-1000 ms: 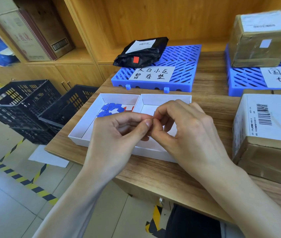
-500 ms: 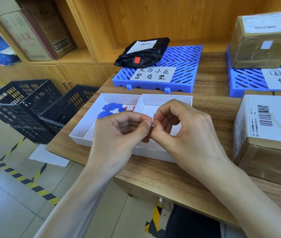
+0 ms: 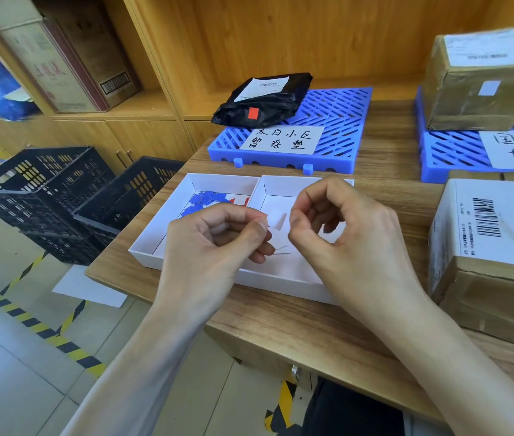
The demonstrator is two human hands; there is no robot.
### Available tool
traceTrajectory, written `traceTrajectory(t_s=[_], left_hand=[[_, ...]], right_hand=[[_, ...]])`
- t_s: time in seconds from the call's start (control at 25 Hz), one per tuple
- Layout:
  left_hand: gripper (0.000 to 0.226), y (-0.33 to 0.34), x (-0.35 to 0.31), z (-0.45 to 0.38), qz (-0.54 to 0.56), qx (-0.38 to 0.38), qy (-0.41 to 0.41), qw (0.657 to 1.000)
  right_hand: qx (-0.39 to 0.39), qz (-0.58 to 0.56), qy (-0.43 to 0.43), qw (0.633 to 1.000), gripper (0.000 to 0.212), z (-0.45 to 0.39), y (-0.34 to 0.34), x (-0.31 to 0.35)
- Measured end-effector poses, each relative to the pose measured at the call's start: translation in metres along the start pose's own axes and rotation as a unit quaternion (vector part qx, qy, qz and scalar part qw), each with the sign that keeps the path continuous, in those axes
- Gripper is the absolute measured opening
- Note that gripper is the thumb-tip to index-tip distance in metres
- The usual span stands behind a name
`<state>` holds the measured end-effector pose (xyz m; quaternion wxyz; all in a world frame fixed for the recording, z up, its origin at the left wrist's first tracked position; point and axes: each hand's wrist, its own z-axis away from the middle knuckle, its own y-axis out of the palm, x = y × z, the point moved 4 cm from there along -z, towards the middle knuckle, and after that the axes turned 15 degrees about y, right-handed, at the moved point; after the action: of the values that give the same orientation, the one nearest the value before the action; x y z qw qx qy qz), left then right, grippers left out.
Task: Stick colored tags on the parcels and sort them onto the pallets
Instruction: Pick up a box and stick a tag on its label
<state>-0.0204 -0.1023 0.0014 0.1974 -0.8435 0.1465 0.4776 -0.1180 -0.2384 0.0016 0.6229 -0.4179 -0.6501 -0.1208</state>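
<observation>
a: start with the big items. where do the parcels and pallets stand?

b: wooden table (image 3: 281,335) runs across the centre and right of the frame. left blue pallet (image 3: 340,121) sits upper centre with a handwritten sign, and a black bag parcel (image 3: 265,102) lies on its far left corner, a red tag (image 3: 252,113) already stuck on it. right blue pallet (image 3: 450,152) is at the upper right edge, carrying a taped carton (image 3: 482,86) that shows a pale tag on its front. a third parcel – the barcode carton (image 3: 494,247) – stands on the table at the right edge, on no pallet, and i see no coloured tag on it.

a: and the smaller items?

b: white two-part tray (image 3: 192,184) in the centre. its left compartment holds loose blue and red tags (image 3: 205,198); the right compartment lies partly behind the hands.

a: the hands?

b: left hand (image 3: 215,243) and right hand (image 3: 347,237) hover over the tray's right compartment, close together but not touching. left thumb and forefinger pinch a small white piece (image 3: 276,218). the right fingertips are curled into a pinch just beside it – whether they hold anything i cannot tell.

a: step in hand?

b: in my judgement, peeling a tag from its backing; the piece's colour side is not visible. next move calls for carrying the tag to the barcode carton, pressing it flat, then lifting that carton onto the matching pallet.
</observation>
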Motion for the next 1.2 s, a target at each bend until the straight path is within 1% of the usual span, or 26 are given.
traceTrajectory(t_s=[0.16,0.28,0.4,0.56,0.72,0.92,1.0,1.12,1.2], left_hand=[[0.007,0.001,-0.002,0.0,0.023,-0.005,-0.006,1.0],[0.008,0.004,-0.002,0.003,0.038,0.009,-0.013,0.999],[0.013,0.005,-0.002,0.002,0.036,0.014,-0.011,0.999],[0.005,0.002,-0.009,-0.004,-0.005,0.001,0.013,1.0],[0.004,0.006,-0.012,-0.003,0.001,0.032,0.039,0.999],[0.003,0.008,-0.01,-0.002,0.013,0.027,0.042,0.999],[0.004,0.009,-0.008,-0.002,0.042,0.024,0.022,0.999],[0.014,0.012,-0.003,-0.004,0.152,0.027,-0.055,0.986],[0.017,0.013,-0.002,-0.005,0.177,0.043,-0.077,0.98]], right_hand=[[0.087,-0.109,0.08,0.987,0.012,-0.004,0.007,-0.006],[0.124,-0.175,0.092,0.972,0.008,-0.006,0.01,-0.007],[0.138,-0.237,0.097,0.957,0.008,-0.008,0.007,-0.008],[0.133,-0.228,0.086,0.961,0.009,-0.008,0.006,-0.006],[0.138,-0.219,0.079,0.963,0.008,-0.008,0.007,-0.006],[0.132,-0.244,0.095,0.956,0.007,-0.009,0.005,-0.009],[0.139,-0.255,0.103,0.951,0.005,-0.009,0.004,-0.008],[0.158,-0.279,0.114,0.94,0.006,-0.011,0.002,-0.006],[0.171,-0.295,0.12,0.933,0.007,-0.011,0.001,-0.005]])
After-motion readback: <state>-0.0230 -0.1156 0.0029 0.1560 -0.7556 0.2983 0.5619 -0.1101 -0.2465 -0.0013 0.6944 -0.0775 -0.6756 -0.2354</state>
